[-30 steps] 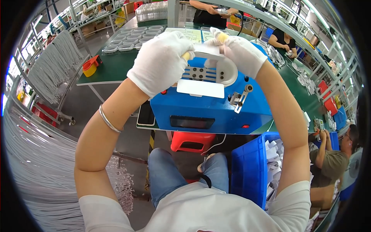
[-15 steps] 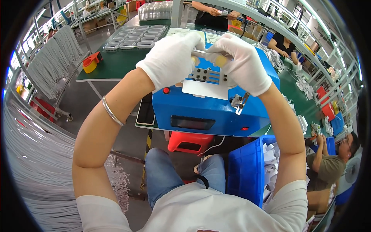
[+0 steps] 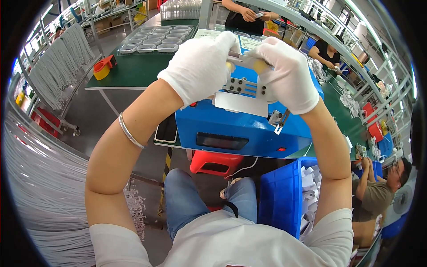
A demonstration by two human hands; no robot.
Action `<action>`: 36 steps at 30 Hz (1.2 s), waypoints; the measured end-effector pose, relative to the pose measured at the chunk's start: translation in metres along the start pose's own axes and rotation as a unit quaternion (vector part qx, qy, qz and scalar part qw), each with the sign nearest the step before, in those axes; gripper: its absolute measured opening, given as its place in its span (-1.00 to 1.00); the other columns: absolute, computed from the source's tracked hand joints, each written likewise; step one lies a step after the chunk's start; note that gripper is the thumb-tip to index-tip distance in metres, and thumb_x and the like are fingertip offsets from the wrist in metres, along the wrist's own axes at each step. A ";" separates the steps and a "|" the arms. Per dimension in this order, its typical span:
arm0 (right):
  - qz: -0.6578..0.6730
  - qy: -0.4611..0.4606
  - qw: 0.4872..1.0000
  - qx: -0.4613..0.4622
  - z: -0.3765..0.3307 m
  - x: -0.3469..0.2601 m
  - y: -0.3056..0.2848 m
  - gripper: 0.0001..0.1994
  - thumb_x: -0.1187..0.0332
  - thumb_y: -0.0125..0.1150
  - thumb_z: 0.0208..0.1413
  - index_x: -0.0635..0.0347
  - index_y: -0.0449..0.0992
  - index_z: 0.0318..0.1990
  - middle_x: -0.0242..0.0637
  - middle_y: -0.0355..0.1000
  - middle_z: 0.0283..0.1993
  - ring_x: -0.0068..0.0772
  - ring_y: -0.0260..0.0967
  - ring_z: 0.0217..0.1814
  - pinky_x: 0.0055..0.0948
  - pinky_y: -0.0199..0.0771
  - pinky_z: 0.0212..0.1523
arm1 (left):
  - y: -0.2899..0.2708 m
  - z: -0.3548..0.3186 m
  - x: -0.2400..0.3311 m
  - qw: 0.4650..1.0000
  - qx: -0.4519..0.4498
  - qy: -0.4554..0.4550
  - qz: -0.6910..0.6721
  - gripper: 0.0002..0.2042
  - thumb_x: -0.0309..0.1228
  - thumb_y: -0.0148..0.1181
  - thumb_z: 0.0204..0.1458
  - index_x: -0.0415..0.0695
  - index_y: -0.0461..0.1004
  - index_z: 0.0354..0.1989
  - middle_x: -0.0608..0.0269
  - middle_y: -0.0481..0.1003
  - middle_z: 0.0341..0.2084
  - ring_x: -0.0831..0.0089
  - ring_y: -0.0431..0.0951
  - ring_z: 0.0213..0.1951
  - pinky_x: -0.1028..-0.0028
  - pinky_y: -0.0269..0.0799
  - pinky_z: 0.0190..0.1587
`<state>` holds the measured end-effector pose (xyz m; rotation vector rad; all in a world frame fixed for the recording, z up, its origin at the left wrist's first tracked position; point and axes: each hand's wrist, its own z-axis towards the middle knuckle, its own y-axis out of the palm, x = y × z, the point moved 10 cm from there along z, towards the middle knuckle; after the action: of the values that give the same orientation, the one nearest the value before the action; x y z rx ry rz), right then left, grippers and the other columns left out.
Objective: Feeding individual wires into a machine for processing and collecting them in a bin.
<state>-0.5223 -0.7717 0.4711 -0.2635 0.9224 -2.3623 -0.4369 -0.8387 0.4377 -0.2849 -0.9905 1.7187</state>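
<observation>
White cable [image 3: 242,60], a thin pale strand, is stretched between two gloved hands just above the top of a blue box-shaped machine [image 3: 242,127] that stands on the green counter [image 3: 133,71]. Left hand [image 3: 202,66] is curled shut, thumb and fingers pinching the cable at its left end; right hand [image 3: 284,73] is likewise closed, pinching the other end, and the two hands nearly touch over the machine's metal fixture plate [image 3: 242,86] (a grey piece with a row of small holes). Below that plate a white flat panel [image 3: 240,104] juts from the machine top. A silver bangle [image 3: 129,131] sits on the left forearm. A dark phone [image 3: 168,129] lies on the counter just beside the machine's left side. Farther back on the counter are rows of clear plastic trays [image 3: 151,40] and an orange-and-yellow tape dispenser [image 3: 104,67]. Under the counter stands a red stool [image 3: 213,162], and to its right a blue bin [image 3: 282,200] holding white pieces. Bundles of white cables [image 3: 49,196] hang at the left.
</observation>
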 end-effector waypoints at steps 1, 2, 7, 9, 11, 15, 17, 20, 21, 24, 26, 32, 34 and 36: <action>-0.013 -0.006 1.000 -0.001 0.001 -0.001 0.000 -0.88 0.57 0.20 -0.10 0.25 0.54 -0.34 -0.18 0.36 -0.43 -0.18 0.37 -0.41 -0.39 0.39 -0.36 | 0.002 0.000 -0.002 1.000 -0.010 -0.012 -0.008 -0.78 -0.43 0.20 -0.02 -0.14 0.42 -0.19 0.00 0.55 -0.47 0.05 0.58 -0.33 0.19 0.48 -0.22; 0.010 0.016 1.000 -0.003 0.002 0.003 0.000 -0.89 0.57 0.20 -0.10 0.25 0.53 -0.35 -0.17 0.36 -0.44 -0.17 0.38 -0.41 -0.38 0.40 -0.36 | 0.002 0.000 -0.004 1.000 -0.012 -0.018 -0.009 -0.79 -0.43 0.20 -0.02 -0.14 0.42 -0.19 -0.01 0.55 -0.47 0.05 0.58 -0.33 0.19 0.49 -0.22; 0.000 0.016 1.000 -0.015 0.001 -0.001 0.002 -0.91 0.56 0.18 -0.09 0.19 0.50 -0.38 -0.20 0.36 -0.41 -0.17 0.41 -0.39 -0.36 0.43 -0.37 | -0.001 -0.001 -0.001 0.999 0.036 0.019 0.007 -0.81 -0.51 0.21 -0.02 -0.09 0.39 -0.23 0.10 0.53 -0.49 0.22 0.58 -0.47 0.34 0.49 -0.36; -0.082 -0.032 0.996 -0.025 -0.005 -0.016 0.005 -0.90 0.56 0.17 -0.08 0.16 0.49 -0.38 -0.22 0.36 -0.37 -0.19 0.41 -0.40 -0.35 0.44 -0.37 | -0.007 -0.003 0.007 0.994 0.080 0.068 0.021 -0.83 -0.52 0.20 -0.01 -0.10 0.39 -0.25 0.11 0.52 -0.51 0.26 0.56 -0.53 0.37 0.48 -0.42; -0.174 -0.100 0.979 -0.039 -0.010 -0.032 0.010 -0.89 0.53 0.16 -0.06 0.11 0.47 -0.35 -0.24 0.36 -0.30 -0.20 0.40 -0.41 -0.35 0.47 -0.40 | -0.008 -0.004 0.006 0.994 0.085 0.073 0.009 -0.86 -0.53 0.19 0.00 -0.11 0.40 -0.27 0.12 0.52 -0.53 0.30 0.55 -0.58 0.39 0.47 -0.47; -0.060 0.004 0.997 -0.052 -0.003 -0.007 0.005 -0.93 0.47 0.19 -0.01 0.16 0.45 -0.34 -0.28 0.43 -0.36 -0.37 0.47 -0.39 -0.47 0.47 -0.41 | -0.005 -0.005 0.003 0.996 0.062 0.054 -0.042 -0.90 -0.54 0.17 0.02 -0.14 0.40 -0.31 0.15 0.50 -0.56 0.39 0.52 -0.66 0.45 0.44 -0.54; 0.095 0.200 0.970 -0.101 -0.004 0.036 0.017 -0.91 0.40 0.22 0.06 0.17 0.44 -0.34 -0.31 0.47 -0.38 -0.50 0.49 -0.39 -0.54 0.47 -0.42 | -0.005 -0.006 0.004 0.996 0.065 0.055 -0.040 -0.91 -0.54 0.17 0.02 -0.15 0.40 -0.32 0.17 0.50 -0.57 0.41 0.51 -0.67 0.46 0.44 -0.55; 0.251 0.320 0.896 -0.177 -0.014 0.053 0.046 -0.81 0.26 0.23 0.15 0.19 0.44 -0.33 -0.34 0.51 -0.41 -0.63 0.47 -0.41 -0.59 0.45 -0.44 | -0.006 -0.003 0.002 0.996 0.068 0.052 -0.023 -0.92 -0.54 0.17 0.02 -0.15 0.42 -0.33 0.18 0.50 -0.56 0.41 0.53 -0.64 0.46 0.45 -0.52; 0.240 0.331 0.895 -0.179 -0.014 0.058 0.050 -0.73 0.14 0.22 0.18 0.18 0.44 -0.33 -0.35 0.50 -0.40 -0.64 0.46 -0.44 -0.59 0.45 -0.49 | -0.007 -0.003 0.001 0.996 0.069 0.052 -0.023 -0.91 -0.54 0.18 0.01 -0.15 0.43 -0.31 0.18 0.51 -0.56 0.40 0.53 -0.62 0.46 0.45 -0.50; 0.204 0.314 0.911 -0.173 -0.018 0.059 0.049 -0.67 0.05 0.17 0.20 0.18 0.45 -0.30 -0.32 0.51 -0.35 -0.61 0.48 -0.39 -0.59 0.48 -0.41 | -0.027 -0.018 0.011 0.979 0.170 0.114 0.028 -0.86 -0.53 0.20 0.00 -0.16 0.46 -0.24 0.15 0.53 -0.50 0.37 0.56 -0.52 0.47 0.47 -0.42; 0.289 0.322 0.888 -0.154 -0.029 0.058 0.047 -0.57 -0.06 0.06 0.22 0.18 0.47 -0.15 -0.25 0.53 -0.27 -0.52 0.49 -0.26 -0.48 0.47 -0.20 | -0.048 -0.039 0.008 0.957 0.268 0.109 0.023 -0.82 -0.41 0.15 0.12 -0.16 0.47 -0.13 0.14 0.52 -0.42 0.42 0.58 -0.38 0.48 0.49 -0.31; 0.405 0.253 0.863 -0.165 -0.038 0.054 0.040 -0.36 -0.24 0.01 0.14 0.15 0.45 0.10 -0.25 0.49 -0.12 -0.48 0.41 0.01 -0.43 0.41 0.03 | 0.015 -0.081 -0.038 0.870 0.180 -0.144 -0.436 -0.70 -0.39 -0.12 0.31 -0.20 0.36 0.14 0.37 0.46 -0.40 0.73 0.32 -0.53 0.69 0.27 -0.49; 0.359 0.276 0.870 -0.194 -0.040 0.061 0.046 -0.36 -0.24 0.03 0.13 0.15 0.45 0.10 -0.28 0.48 -0.14 -0.49 0.41 0.00 -0.44 0.39 0.07 | 0.013 -0.083 -0.035 0.880 0.201 -0.125 -0.412 -0.69 -0.40 -0.15 0.32 -0.19 0.34 0.16 0.39 0.43 -0.42 0.73 0.29 -0.53 0.70 0.25 -0.49; 0.371 0.260 0.869 -0.200 -0.038 0.059 0.045 -0.41 -0.15 0.12 0.13 0.17 0.45 0.10 -0.32 0.47 -0.17 -0.50 0.41 -0.03 -0.46 0.43 0.01 | 0.011 -0.086 -0.033 0.883 0.215 -0.129 -0.397 -0.68 -0.39 -0.15 0.32 -0.18 0.33 0.18 0.39 0.42 -0.44 0.71 0.29 -0.53 0.69 0.25 -0.49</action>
<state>-0.5646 -0.8115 0.4108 0.5255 1.4443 -1.5141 -0.3779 -0.8280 0.3662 0.5899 -0.7235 1.1628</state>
